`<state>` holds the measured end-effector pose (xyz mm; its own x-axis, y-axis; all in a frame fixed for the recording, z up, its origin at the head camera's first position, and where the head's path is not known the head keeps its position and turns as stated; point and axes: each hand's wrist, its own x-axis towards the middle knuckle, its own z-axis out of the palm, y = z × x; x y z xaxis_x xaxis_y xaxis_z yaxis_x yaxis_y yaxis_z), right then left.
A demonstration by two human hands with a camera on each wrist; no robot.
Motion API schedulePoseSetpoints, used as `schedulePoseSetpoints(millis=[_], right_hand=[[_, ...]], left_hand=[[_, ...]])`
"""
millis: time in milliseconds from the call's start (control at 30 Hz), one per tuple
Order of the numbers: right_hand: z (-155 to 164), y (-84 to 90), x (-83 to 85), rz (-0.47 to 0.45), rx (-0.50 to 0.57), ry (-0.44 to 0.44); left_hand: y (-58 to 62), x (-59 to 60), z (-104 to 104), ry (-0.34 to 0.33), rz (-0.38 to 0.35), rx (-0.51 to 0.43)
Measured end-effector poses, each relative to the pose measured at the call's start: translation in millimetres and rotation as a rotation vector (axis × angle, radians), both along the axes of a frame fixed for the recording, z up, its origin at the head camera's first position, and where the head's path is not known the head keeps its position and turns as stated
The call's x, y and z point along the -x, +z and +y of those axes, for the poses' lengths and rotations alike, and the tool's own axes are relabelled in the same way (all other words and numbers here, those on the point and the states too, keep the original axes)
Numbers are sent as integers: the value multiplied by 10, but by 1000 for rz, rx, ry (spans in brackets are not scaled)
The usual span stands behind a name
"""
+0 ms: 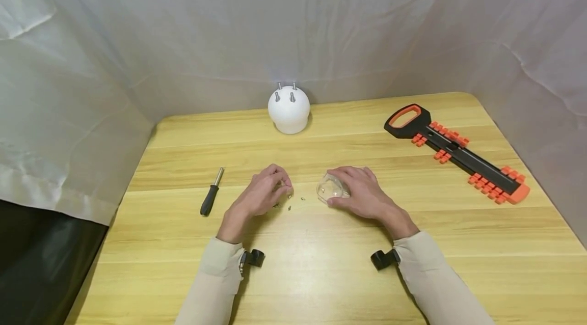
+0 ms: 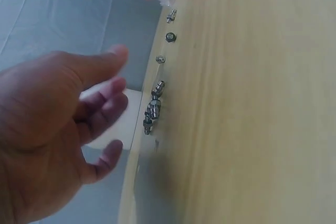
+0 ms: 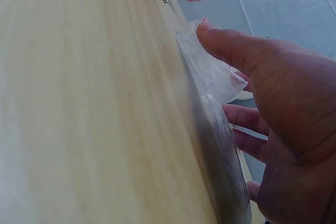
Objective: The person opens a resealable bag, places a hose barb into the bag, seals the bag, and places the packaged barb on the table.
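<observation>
One clear plastic bag (image 1: 329,190) is sitting in the grip of the right hand (image 1: 359,195), whose thumb is pressing on the near side while the fingers are curving round the far side — that grip is clamping the bag. A small glint is showing inside it, too tiny to name. Left of that grip, the left hand (image 1: 260,193) is hovering low over the wooden table (image 1: 316,274), its thumb and loosely bent fingers standing apart, with nothing visible between them in the left wrist view (whether a fingertip is brushing the wood, I cannot tell). Small metal fittings (image 2: 154,108) are lying in a clump near the left fingertips, and three more are trailing from there toward the bag, in the gap between the hands. A black-handled screwdriver (image 1: 211,197) is lying left of the left hand, its shaft pointing away from the person. Beyond both hands, roughly midway between them, a white ball (image 1: 290,116) is standing with four metal pins (image 1: 292,97) poking up from its top. Well right of the bag's grip — and farther off — a black rack with orange clips (image 1: 477,162) is lying aslant.
</observation>
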<state>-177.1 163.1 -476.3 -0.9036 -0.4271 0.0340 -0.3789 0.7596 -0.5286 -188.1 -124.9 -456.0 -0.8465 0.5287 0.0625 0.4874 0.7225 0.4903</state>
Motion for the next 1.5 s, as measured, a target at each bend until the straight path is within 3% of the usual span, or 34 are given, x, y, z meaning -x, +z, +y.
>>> schedulePoseSetpoints(millis=[133, 300, 500, 800, 967, 1233, 1500], right_hand=[[-5, -9, -9, -7, -4, -4], [-7, -29, -22, -12, -5, -5], [-10, -43, -31, -4, -5, -3], [-27, -53, -39, 3, 6, -1], [-41, -45, -40, 8, 5, 3], [-45, -25, -40, 8, -1, 0], [-8, -4, -28, 14, -3, -4]], left_hand=[[21, 17, 58, -39, 47, -62], [47, 19, 164, -45, 21, -93], [47, 5, 335, -48, -26, -58], [20, -5, 587, -106, 21, 30], [19, -18, 666, -113, 11, 52], [5, -15, 683, -112, -60, 24], [54, -10, 533, -75, -100, -49]])
